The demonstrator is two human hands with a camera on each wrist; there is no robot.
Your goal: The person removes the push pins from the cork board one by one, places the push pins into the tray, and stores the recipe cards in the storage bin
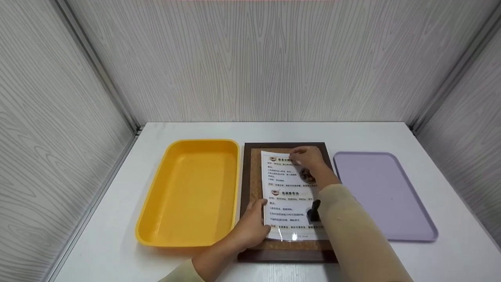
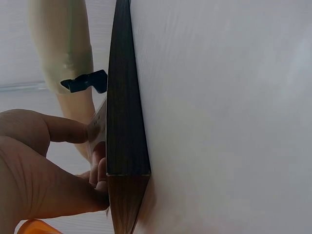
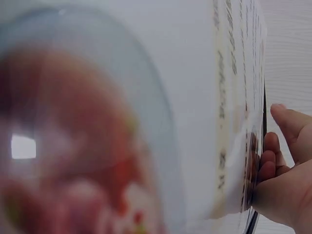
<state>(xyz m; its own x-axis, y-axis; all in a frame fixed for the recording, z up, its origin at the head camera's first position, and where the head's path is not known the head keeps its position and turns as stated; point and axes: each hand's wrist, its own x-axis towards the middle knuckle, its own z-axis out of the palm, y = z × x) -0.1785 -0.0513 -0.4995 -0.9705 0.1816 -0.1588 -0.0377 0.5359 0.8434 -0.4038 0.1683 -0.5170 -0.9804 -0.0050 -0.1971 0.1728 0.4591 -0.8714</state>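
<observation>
A laminated recipe sheet, with Chinese print and food pictures, lies over a brown corkboard in a dark wooden frame. My left hand touches the sheet's left edge near the bottom, thumb and forefinger spread apart along it. In the left wrist view, that hand's fingertips meet the sheet just above the frame's side. Up at the sheet's top edge, right of its middle, my right hand pinches with bent fingers. The right forearm covers the sheet's right part.
To the left stands a deep yellow tray. A flat purple tray lies to the right, partly behind the right sleeve. By the right cuff is a small black object. Pale wood-patterned panels enclose the white table.
</observation>
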